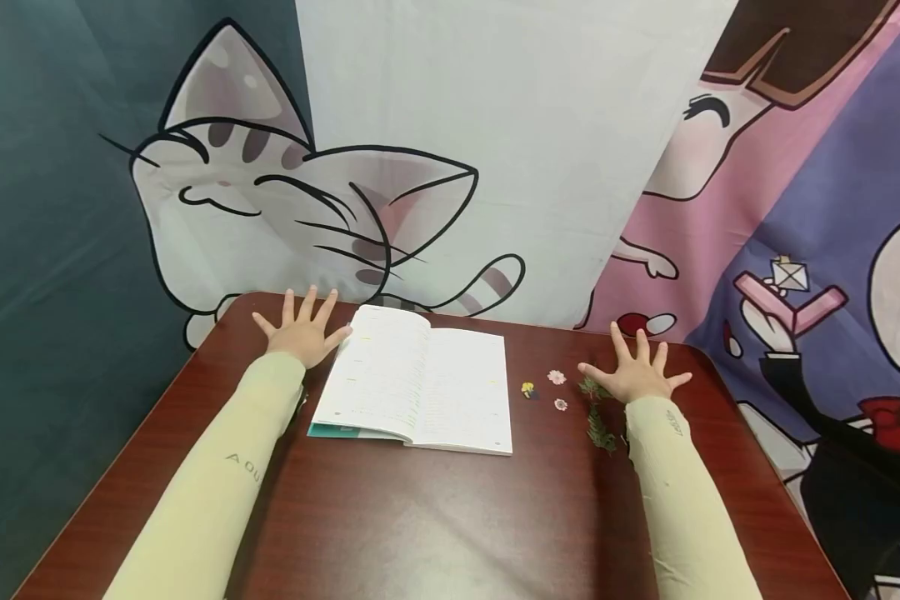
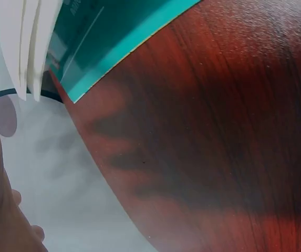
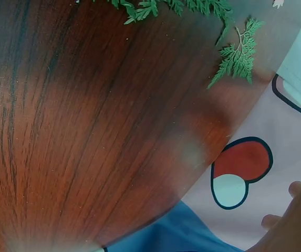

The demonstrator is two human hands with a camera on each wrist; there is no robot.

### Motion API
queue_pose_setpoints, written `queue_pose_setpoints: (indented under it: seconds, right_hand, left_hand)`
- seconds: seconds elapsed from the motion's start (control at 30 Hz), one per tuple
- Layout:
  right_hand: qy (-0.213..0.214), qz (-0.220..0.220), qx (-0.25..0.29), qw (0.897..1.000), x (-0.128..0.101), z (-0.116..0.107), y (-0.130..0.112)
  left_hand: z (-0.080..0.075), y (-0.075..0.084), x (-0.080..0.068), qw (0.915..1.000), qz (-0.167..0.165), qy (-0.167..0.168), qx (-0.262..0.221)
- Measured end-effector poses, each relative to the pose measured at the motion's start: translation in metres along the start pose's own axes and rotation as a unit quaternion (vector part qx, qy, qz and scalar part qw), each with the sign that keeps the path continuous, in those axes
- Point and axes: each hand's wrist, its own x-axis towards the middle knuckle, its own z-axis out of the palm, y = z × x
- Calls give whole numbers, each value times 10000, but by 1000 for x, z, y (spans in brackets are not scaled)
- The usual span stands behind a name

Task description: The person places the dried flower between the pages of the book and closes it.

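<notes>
An open book [image 1: 461, 387] with white pages and a teal cover [image 2: 103, 52] lies on the dark red wooden table. Beside its upper left edge my left hand [image 1: 300, 337] is spread, fingers straight, palm down and holding nothing. My right hand [image 1: 636, 377] is likewise spread at the right, with green fern-like leaves [image 1: 600, 429] just left of its wrist. Another green sprig [image 3: 237, 55] shows near the table edge in the right wrist view. Between book and leaves lie two pink flowers [image 1: 557, 377] and a small yellow flower [image 1: 528, 389].
The wooden table [image 1: 420, 525] has a rounded far edge. Right behind it hangs a cloth backdrop [image 1: 555, 125] printed with a cartoon cat and figures. Pale yellow sleeves [image 1: 217, 467] cover both forearms.
</notes>
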Motion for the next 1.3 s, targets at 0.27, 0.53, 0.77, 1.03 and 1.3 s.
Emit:
queue_pose_setpoints:
  seconds: [0.27,0.53,0.77,1.03,1.3]
  right_hand:
    - [23,-107,24,9999,-2,-4,-2]
    - [90,-270,27,9996,-5,-3,-5]
    - [134,-345,-2,9993,-5,-2,-5]
    - [194,-627,32,9978,-8,3,-9]
    - [171,-855,193,9960,-22,4,-27]
  left_hand:
    - [-6,2,-2,9999,112,48,-35]
    - [-9,4,-2,9994,261,160,-176]
    - [-14,9,-6,9989,356,193,-257]
    - [-16,20,-14,9973,582,260,-359]
    - [-2,33,-22,9921,1021,597,-412]
